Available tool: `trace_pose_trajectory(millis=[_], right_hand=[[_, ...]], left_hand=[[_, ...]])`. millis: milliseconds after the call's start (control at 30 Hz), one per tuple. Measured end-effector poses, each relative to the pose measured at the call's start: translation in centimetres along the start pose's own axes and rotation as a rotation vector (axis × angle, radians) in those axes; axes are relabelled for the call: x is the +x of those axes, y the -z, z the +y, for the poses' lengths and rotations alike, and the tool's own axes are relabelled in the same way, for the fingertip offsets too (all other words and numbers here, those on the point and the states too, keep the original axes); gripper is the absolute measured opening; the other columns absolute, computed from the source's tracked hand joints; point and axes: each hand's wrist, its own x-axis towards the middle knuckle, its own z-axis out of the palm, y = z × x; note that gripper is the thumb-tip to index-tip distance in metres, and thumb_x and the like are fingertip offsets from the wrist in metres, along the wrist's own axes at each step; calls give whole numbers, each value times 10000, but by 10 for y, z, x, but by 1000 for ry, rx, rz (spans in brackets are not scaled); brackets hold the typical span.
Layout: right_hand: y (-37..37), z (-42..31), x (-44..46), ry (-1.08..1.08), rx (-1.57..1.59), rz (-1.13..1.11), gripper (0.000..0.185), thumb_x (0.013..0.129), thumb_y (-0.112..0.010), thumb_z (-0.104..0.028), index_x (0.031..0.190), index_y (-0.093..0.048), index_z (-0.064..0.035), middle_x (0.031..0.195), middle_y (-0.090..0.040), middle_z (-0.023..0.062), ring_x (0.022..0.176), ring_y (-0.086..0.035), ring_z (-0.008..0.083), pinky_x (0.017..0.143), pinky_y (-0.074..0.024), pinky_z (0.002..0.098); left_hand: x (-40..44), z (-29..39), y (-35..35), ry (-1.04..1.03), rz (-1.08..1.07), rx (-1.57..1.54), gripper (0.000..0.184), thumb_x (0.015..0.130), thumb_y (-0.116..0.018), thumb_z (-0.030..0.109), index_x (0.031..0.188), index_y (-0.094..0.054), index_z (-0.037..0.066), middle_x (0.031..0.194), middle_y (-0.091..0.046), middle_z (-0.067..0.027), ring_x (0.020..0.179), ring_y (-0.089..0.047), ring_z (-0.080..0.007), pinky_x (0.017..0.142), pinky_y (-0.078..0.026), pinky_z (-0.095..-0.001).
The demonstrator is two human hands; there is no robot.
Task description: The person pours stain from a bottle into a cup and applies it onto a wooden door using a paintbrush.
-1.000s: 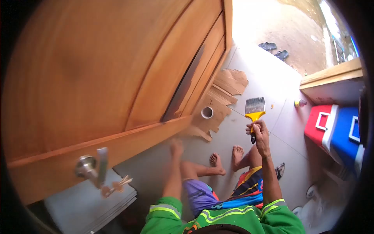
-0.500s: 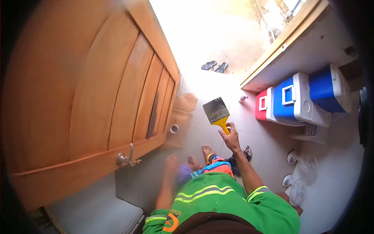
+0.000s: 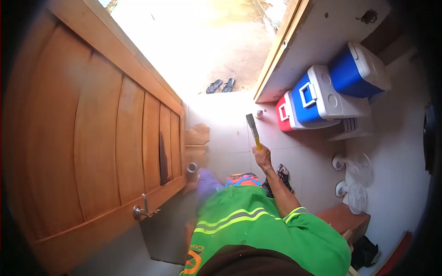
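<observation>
My right hand (image 3: 262, 157) is closed on the yellow handle of a paintbrush (image 3: 252, 128). Its bristles point up and away from me, and the brush is seen nearly edge-on. My left hand does not show; only a bit of the left arm appears beside the green shirt. On the left stands a wooden door (image 3: 96, 138) with a dark patch on one of its panels. A cup (image 3: 191, 168) is near the door's lower edge, close to torn cardboard (image 3: 197, 135) on the tiled floor.
Red (image 3: 284, 112) and blue coolers (image 3: 307, 96) stand at the right wall, with another blue cooler (image 3: 346, 73) beyond them. Fans (image 3: 357, 198) are lower right. Black sandals (image 3: 221, 86) lie outside the doorway. A small bottle (image 3: 259, 114) stands near the red cooler.
The view has swung right and I appear more upright. The brush has turned from broad side to edge-on, still in my right hand. My left hand has gone out of sight.
</observation>
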Motion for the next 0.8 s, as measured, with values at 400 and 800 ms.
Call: trace_pose_trajectory(millis=[400,800], right_hand=[[-23,-89,69,13,449,102,340,943,-600,-351,799,-611,-43,678,-558,-21,594,-501,72,547,-418,261],[-50,27,105,-557,-409,93,429,849,-646,-423,837,-658,6,715,-657,189,697,-639,381,675,-491,483]], left_hand=[[164,86,-19,43,-86,-181,334,971,-485,340,988,-664,59,839,-668,-64,717,-637,-155,589,-513,-332],[385,398,30,-103,-133,-411,338,1030,-422,363,908,-608,108,858,-657,-16,744,-621,-104,597,-496,-232]])
